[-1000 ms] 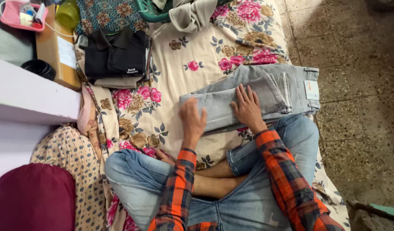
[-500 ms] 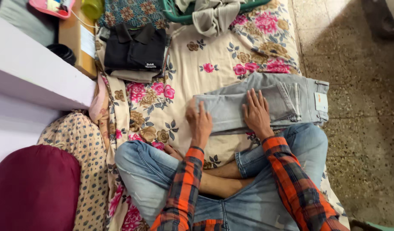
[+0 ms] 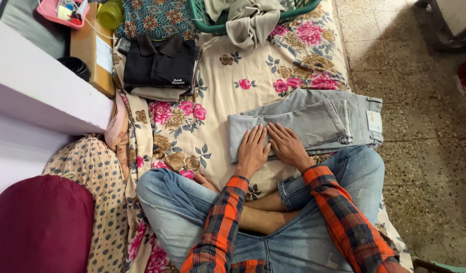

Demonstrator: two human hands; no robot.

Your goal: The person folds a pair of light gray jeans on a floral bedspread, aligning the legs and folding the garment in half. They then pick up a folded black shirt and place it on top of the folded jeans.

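Note:
A pair of light grey jeans (image 3: 319, 121), folded lengthwise, lies across the floral bedsheet (image 3: 217, 96) in front of my crossed legs. My left hand (image 3: 253, 150) rests flat on the leg end of the jeans, fingers spread. My right hand (image 3: 287, 145) lies flat beside it, also palm down on the denim, almost touching the left. Both sleeves are orange and dark plaid. Neither hand grips the cloth.
A folded black polo shirt (image 3: 159, 63) sits on a small stack of clothes at the back left. A green basket (image 3: 212, 17) with a grey garment stands at the far edge. A cardboard box (image 3: 91, 48), a white ledge (image 3: 40, 96) and a maroon cushion (image 3: 38, 222) are left. Speckled floor (image 3: 420, 101) lies right.
My left hand moved from the jeans' left edge inward and flattened. My right hand slid left along the denim, so both hands now lie side by side.

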